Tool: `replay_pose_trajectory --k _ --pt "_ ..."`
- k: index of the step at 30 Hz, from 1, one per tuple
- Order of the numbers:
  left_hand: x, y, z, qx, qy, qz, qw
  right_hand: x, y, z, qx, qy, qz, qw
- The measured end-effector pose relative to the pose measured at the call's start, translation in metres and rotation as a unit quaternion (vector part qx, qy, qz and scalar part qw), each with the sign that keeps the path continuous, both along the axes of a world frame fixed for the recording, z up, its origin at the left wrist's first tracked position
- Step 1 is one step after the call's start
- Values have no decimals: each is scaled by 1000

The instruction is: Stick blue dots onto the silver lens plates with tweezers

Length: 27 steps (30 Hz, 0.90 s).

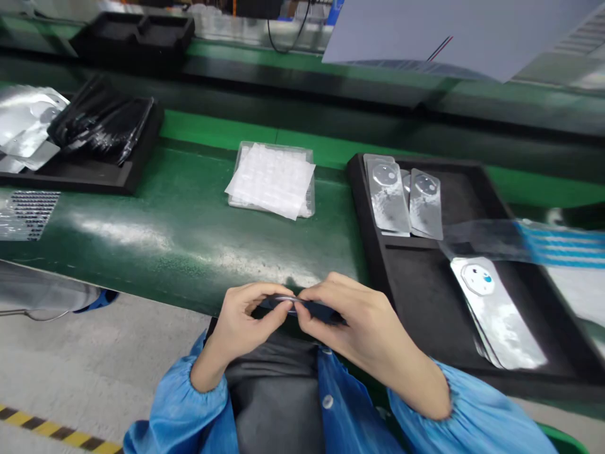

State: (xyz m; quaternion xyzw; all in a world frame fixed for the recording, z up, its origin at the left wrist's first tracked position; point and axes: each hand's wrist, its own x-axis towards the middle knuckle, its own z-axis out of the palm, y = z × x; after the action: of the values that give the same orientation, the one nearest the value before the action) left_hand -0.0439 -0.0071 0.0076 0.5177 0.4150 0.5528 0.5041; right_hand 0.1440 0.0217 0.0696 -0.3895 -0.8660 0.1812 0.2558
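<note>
My left hand [243, 325] and my right hand [357, 315] meet at the front edge of the green bench, above my lap. Thumb and fingertips of both are closed on a thin, dark, rounded piece [285, 298] with a shiny rim. It shows nearly edge-on and the fingers cover much of it, so its exact kind cannot be made out. Beyond the hands lies a clear plastic tray [309, 198] topped with a white sheet [271, 180]. To the right, a black divided tray [420, 302] holds silvery phone-shaped plates [503, 321] with round camera areas.
At the left, another black tray [94, 183] carries black film-like pieces [101, 120] and silvery sheets [28, 120]. A printed clear bag [33, 214] lies in front of it. A blue-striped plastic bag [567, 246] overlaps the right tray. A large sheet [425, 31] hangs above the back.
</note>
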Motion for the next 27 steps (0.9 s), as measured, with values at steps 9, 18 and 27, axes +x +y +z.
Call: replay_pose_trajectory --k 9,18,27 --pt "1 -1 0 -45 28 8 999 4 6 -3 4 -11 32 999" --pt "0 9 7 -190 -52 -7 980 1 1 -23 165 -84 -31 982" --pt "-1 8 5 -185 -17 -11 983 -12 -6 -27 120 -37 -58 990"
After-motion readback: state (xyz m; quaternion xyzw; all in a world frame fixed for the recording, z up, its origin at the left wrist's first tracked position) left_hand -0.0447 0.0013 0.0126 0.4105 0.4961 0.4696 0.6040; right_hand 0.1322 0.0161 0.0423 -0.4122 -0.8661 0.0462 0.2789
